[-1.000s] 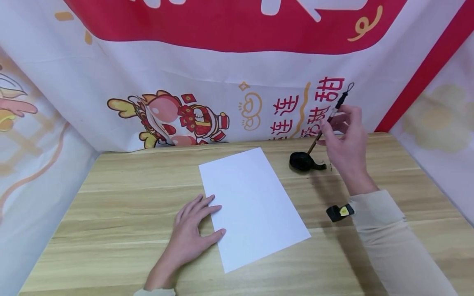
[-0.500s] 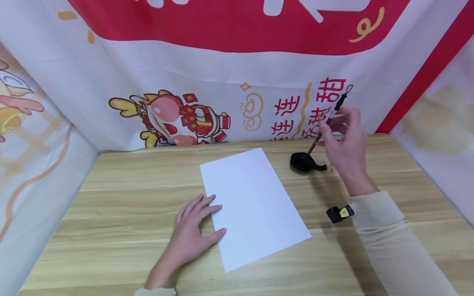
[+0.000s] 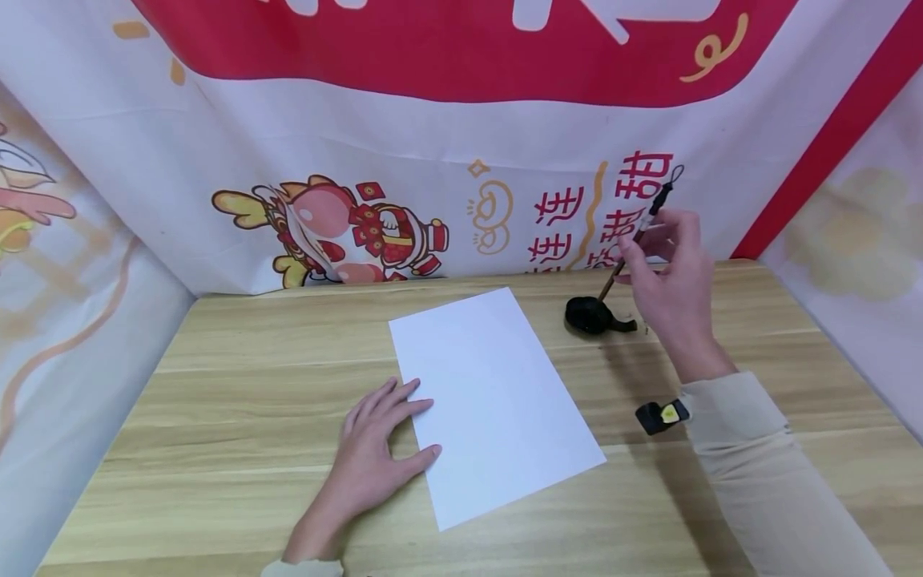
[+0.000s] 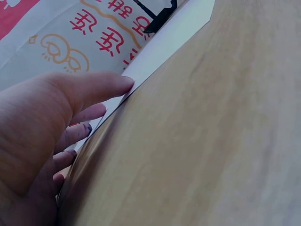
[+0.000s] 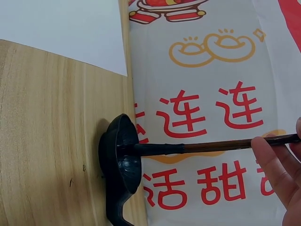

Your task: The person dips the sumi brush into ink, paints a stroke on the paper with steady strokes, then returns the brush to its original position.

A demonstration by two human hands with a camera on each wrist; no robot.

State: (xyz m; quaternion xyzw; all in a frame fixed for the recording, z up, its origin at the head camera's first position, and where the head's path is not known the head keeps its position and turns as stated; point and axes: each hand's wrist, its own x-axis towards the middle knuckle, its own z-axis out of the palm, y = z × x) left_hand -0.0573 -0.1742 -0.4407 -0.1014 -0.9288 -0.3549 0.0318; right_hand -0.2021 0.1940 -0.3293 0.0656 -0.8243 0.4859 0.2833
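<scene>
My right hand (image 3: 671, 284) pinches a calligraphy brush (image 3: 618, 268) by its upper handle, with a hanging loop at the top end. The brush slants down, and its dark tip is inside a small black ink dish (image 3: 587, 316) with a curved handle. In the right wrist view the tip sits in the hollow of the ink dish (image 5: 123, 157). My left hand (image 3: 378, 449) lies with fingers spread along the left edge of a blank white sheet of paper (image 3: 497, 401). In the left wrist view the thumb of that left hand (image 4: 51, 113) touches the paper's edge.
A wood-grain table (image 3: 238, 417) carries everything. Behind it hangs a printed white and red cloth (image 3: 404, 136); more cloth (image 3: 858, 232) closes off the sides. A black strap piece with a yellow label (image 3: 662, 415) sits at the right cuff. Small dark specks (image 5: 71, 182) mark the wood near the dish.
The top of the brush has tilted slightly left while its tip stays in the ink dish. My left hand and the paper have not visibly moved.
</scene>
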